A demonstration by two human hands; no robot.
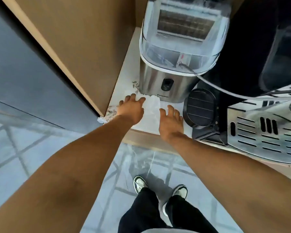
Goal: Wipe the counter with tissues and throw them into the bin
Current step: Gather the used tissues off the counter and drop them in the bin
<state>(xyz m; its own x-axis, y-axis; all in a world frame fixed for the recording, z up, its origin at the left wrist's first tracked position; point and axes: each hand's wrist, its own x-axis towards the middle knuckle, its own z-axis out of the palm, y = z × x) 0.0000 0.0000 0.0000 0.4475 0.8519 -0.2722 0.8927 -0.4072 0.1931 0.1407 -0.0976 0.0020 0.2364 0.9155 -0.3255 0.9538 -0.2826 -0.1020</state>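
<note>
A white tissue (151, 106) lies flat on the pale marbled counter (126, 76), just in front of a steel ice maker. My left hand (132, 107) rests on the tissue's left edge, palm down, fingers spread. My right hand (170, 122) lies palm down at the tissue's right edge near the counter's front, fingers apart. Neither hand grips the tissue. No bin is in view.
The steel ice maker (168, 84) with a clear lid stands right behind the tissue. A black round appliance (200, 107) and a vented metal machine (265, 132) fill the counter to the right. A brown wall panel (74, 39) bounds the left. Below are tiled floor and my shoes.
</note>
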